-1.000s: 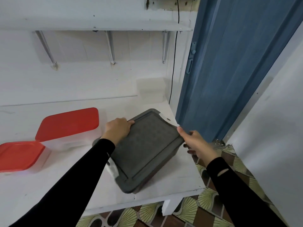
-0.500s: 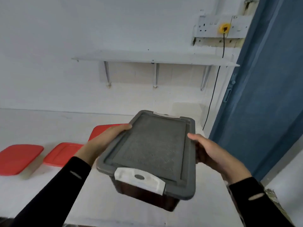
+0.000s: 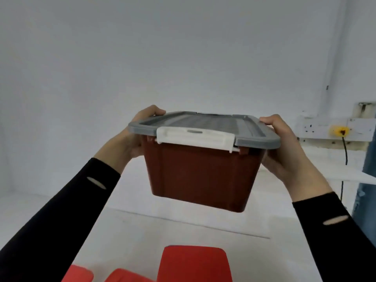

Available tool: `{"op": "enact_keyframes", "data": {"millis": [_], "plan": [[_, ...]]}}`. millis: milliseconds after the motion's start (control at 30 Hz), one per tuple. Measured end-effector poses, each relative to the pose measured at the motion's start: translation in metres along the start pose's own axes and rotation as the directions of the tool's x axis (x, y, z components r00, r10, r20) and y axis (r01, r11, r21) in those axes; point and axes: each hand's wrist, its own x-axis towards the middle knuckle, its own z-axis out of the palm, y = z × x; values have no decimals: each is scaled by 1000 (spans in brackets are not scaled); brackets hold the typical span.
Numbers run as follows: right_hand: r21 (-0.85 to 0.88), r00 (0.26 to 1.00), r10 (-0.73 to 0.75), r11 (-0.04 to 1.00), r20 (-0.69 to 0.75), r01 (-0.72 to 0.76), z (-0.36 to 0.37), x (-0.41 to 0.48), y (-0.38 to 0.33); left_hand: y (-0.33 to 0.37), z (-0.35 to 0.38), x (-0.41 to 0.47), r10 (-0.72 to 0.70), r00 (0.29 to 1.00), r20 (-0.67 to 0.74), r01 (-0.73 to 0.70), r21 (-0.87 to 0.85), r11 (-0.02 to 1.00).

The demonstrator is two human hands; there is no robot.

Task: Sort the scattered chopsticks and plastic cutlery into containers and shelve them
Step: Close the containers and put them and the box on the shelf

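Below the box (image 3: 201,176), red lids (image 3: 194,263)

Dim, flat light; soft blur

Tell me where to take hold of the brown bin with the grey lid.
Grip the brown bin by its left and right sides, under the overhanging rim of the grey lid, as the left hand and right hand do. The white latch occupies the near end.
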Motion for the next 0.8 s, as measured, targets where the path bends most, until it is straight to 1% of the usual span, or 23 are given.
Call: {"op": "enact_keyframes", "data": {"millis": [67, 100, 200, 300, 400, 467, 600, 667, 800], "plan": [[-66, 999, -46, 997, -20, 45, 14, 29, 4, 12, -6, 24, 34, 999, -16, -34, -6, 999], [-69, 998, -55, 996, -44, 52, 19, 41, 6, 15, -9, 37, 38, 999, -24, -38, -7, 999], [-8, 994, -59, 998, -90, 59, 28, 74, 16, 12, -21, 78, 52, 999, 4, -51, -63, 997], [84, 992, -47, 995, -116, 56, 29, 101, 34, 3, -37, 115, 5, 999, 39, -1, -118, 993], [202, 991, -8, 979, -133, 35, 33, 122, 54, -9, -46, 147, -29, 999, 42, 35, -135, 990], [230, 987, 2, 972, -159, 35, 35, 135, 64, -17, -50, 162, -54, 997, 60, 61, -120, 991], [183, 978, 2, 982, -210, 38, 33, 162, 80, -36, -66, 195, -79, 993, 92, 89, -112, 990], [163, 979, 7, 986, -205, 27, 32, 173, 88, -45, -73, 209, -80, 993, 88, 88, -92, 992], [142, 981, 0, 990, -194, 28, 25, 187, 102, -57, -87, 230, -64, 984, 167, 82, -106, 991]]}}
